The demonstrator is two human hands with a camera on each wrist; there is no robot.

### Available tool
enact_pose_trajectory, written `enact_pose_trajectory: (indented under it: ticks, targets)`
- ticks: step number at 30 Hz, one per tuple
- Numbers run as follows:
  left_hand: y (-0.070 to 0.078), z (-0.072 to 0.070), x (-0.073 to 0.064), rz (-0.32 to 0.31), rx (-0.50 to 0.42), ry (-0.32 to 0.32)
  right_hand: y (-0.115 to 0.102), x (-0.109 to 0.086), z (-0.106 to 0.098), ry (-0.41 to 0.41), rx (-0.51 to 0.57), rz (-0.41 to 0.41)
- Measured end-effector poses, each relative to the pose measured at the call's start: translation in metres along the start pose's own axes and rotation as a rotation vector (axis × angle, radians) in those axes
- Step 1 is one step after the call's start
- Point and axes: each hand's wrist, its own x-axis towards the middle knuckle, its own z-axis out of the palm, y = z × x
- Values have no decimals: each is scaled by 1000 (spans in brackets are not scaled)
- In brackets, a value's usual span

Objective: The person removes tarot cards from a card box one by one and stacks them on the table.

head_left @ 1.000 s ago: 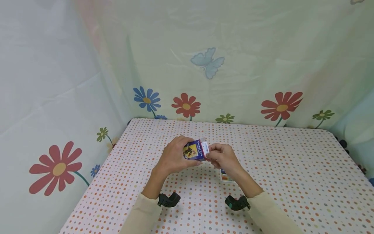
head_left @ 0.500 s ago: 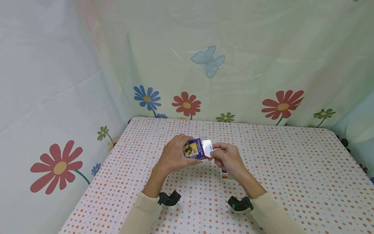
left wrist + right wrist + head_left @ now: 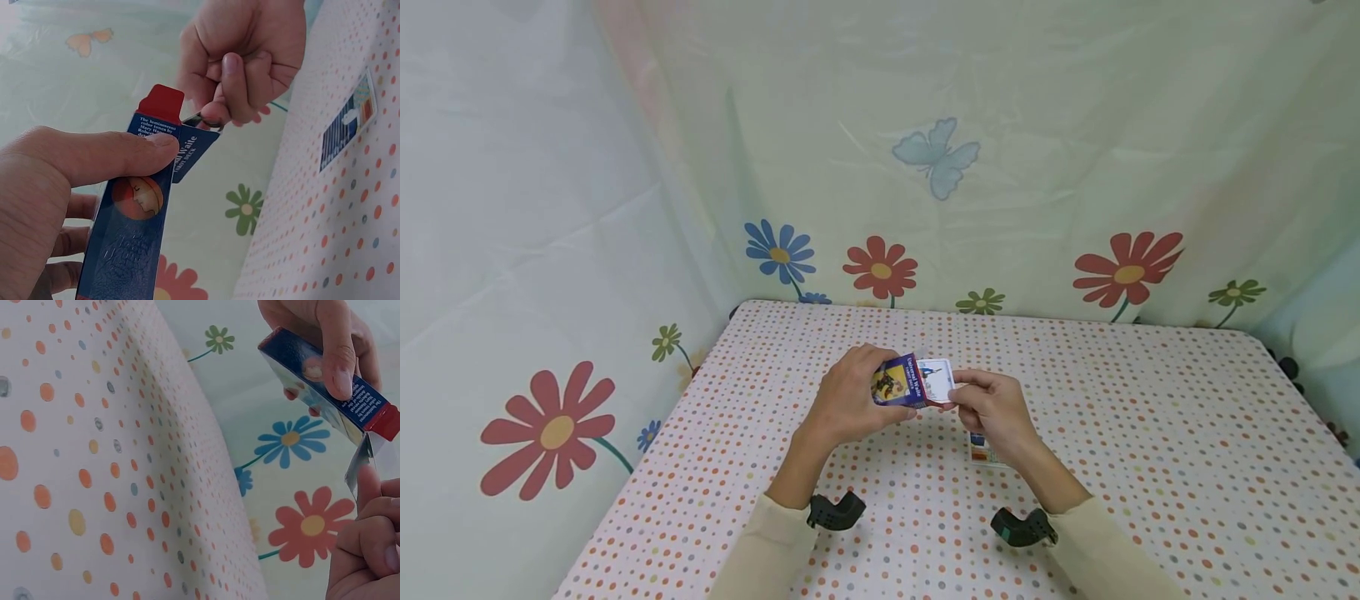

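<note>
Blue "Universal Waite" box (image 3: 895,383): left hand (image 3: 847,398) grips it, right hand (image 3: 997,410) pinches a card (image 3: 937,382).

A polka-dot tablecloth (image 3: 1150,450) lies before a pale-green backdrop (image 3: 1037,117) printed with a light-blue butterfly (image 3: 938,160), red flowers (image 3: 881,270) and blue flowers (image 3: 779,255).

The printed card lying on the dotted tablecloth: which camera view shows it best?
The left wrist view: the printed card lies there uncovered by either hand, though steeply angled. The head view shows only part of it, since the right hand hides the rest. The right wrist view does not show it.
</note>
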Motion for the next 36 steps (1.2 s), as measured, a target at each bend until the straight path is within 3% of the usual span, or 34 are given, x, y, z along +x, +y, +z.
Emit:
enact_pose_trajectory:
  ticks: [13,21,36]
  targets:
    - [3,-1,1,-17,-5,-8,2,-3,-11,39,10,36]
    - [6,-5,-1,-28,-20,-9,6,-3,-15,80,78,80]
    - [8,-7,-2,-53,-27,-13,8,-3,-19,206,95,110]
